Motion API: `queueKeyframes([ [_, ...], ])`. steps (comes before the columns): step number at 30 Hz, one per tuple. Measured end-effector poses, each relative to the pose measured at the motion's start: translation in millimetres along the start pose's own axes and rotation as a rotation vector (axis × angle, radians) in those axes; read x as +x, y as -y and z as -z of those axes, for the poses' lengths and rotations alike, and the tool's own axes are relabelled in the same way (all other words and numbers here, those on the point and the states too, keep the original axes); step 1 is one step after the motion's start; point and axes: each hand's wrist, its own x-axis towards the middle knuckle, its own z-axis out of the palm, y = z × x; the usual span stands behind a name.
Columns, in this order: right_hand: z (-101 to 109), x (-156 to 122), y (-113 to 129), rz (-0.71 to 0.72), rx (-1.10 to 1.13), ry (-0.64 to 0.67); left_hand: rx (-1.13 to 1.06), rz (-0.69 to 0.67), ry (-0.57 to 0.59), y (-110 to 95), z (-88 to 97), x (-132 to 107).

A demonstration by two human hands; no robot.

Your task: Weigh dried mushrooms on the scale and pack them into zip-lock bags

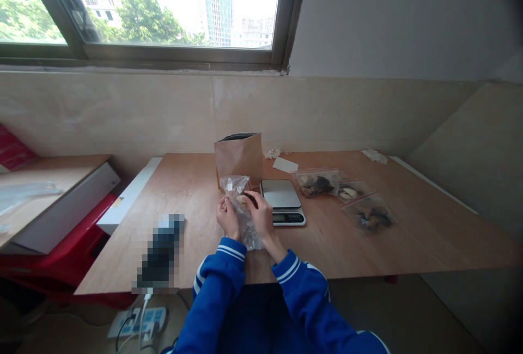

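Observation:
A clear plastic bag (250, 230) lies crumpled between my hands near the table's front edge. My left hand (227, 217) is closed on the bag's left edge. My right hand (261, 213) has its fingers bent over the bag's upper part, pinching a small dark brown piece (250, 199); its exact kind is too small to tell. Just behind the bag stands an upright brown paper pouch (238, 158) with its top open. Right beside my right hand sits a kitchen scale (281, 195) with a bare silver plate and a dark display.
Zip bags with dark and pale dried pieces lie to the right: one at the back (318, 184), one in the middle (353, 189), one in front (372, 217). A white card (285, 165) lies behind the scale. A pixelated dark object (160, 250) and power strip (137, 321) are left.

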Motion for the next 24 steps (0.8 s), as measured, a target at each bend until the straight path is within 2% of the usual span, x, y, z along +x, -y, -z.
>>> queueKeyframes([
  [3, -3.8, 2.4, 2.1, -0.018, -0.004, -0.035, 0.005, 0.009, 0.006, 1.4, -0.9, -0.3],
  [7, -12.7, 10.6, 1.3, -0.069, -0.010, -0.116, -0.055, -0.028, 0.085, -2.4, -2.5, -7.3],
  [10, -19.7, 17.7, -2.3, -0.095, 0.002, -0.109, -0.155, -0.047, 0.181, -4.0, -3.1, -11.3],
  [12, -22.8, 21.7, -5.3, -0.108, 0.017, -0.077, -0.175, -0.050, 0.204, -3.1, -3.2, -12.1],
  [17, -25.7, 24.9, -11.7, -0.106, 0.019, -0.024, -0.134, -0.037, 0.159, 0.7, -2.0, -11.9],
  [24, -29.8, 19.7, -12.3, -0.178, 0.016, 0.017, -0.033, -0.021, 0.048, -3.1, 1.0, -10.7],
])
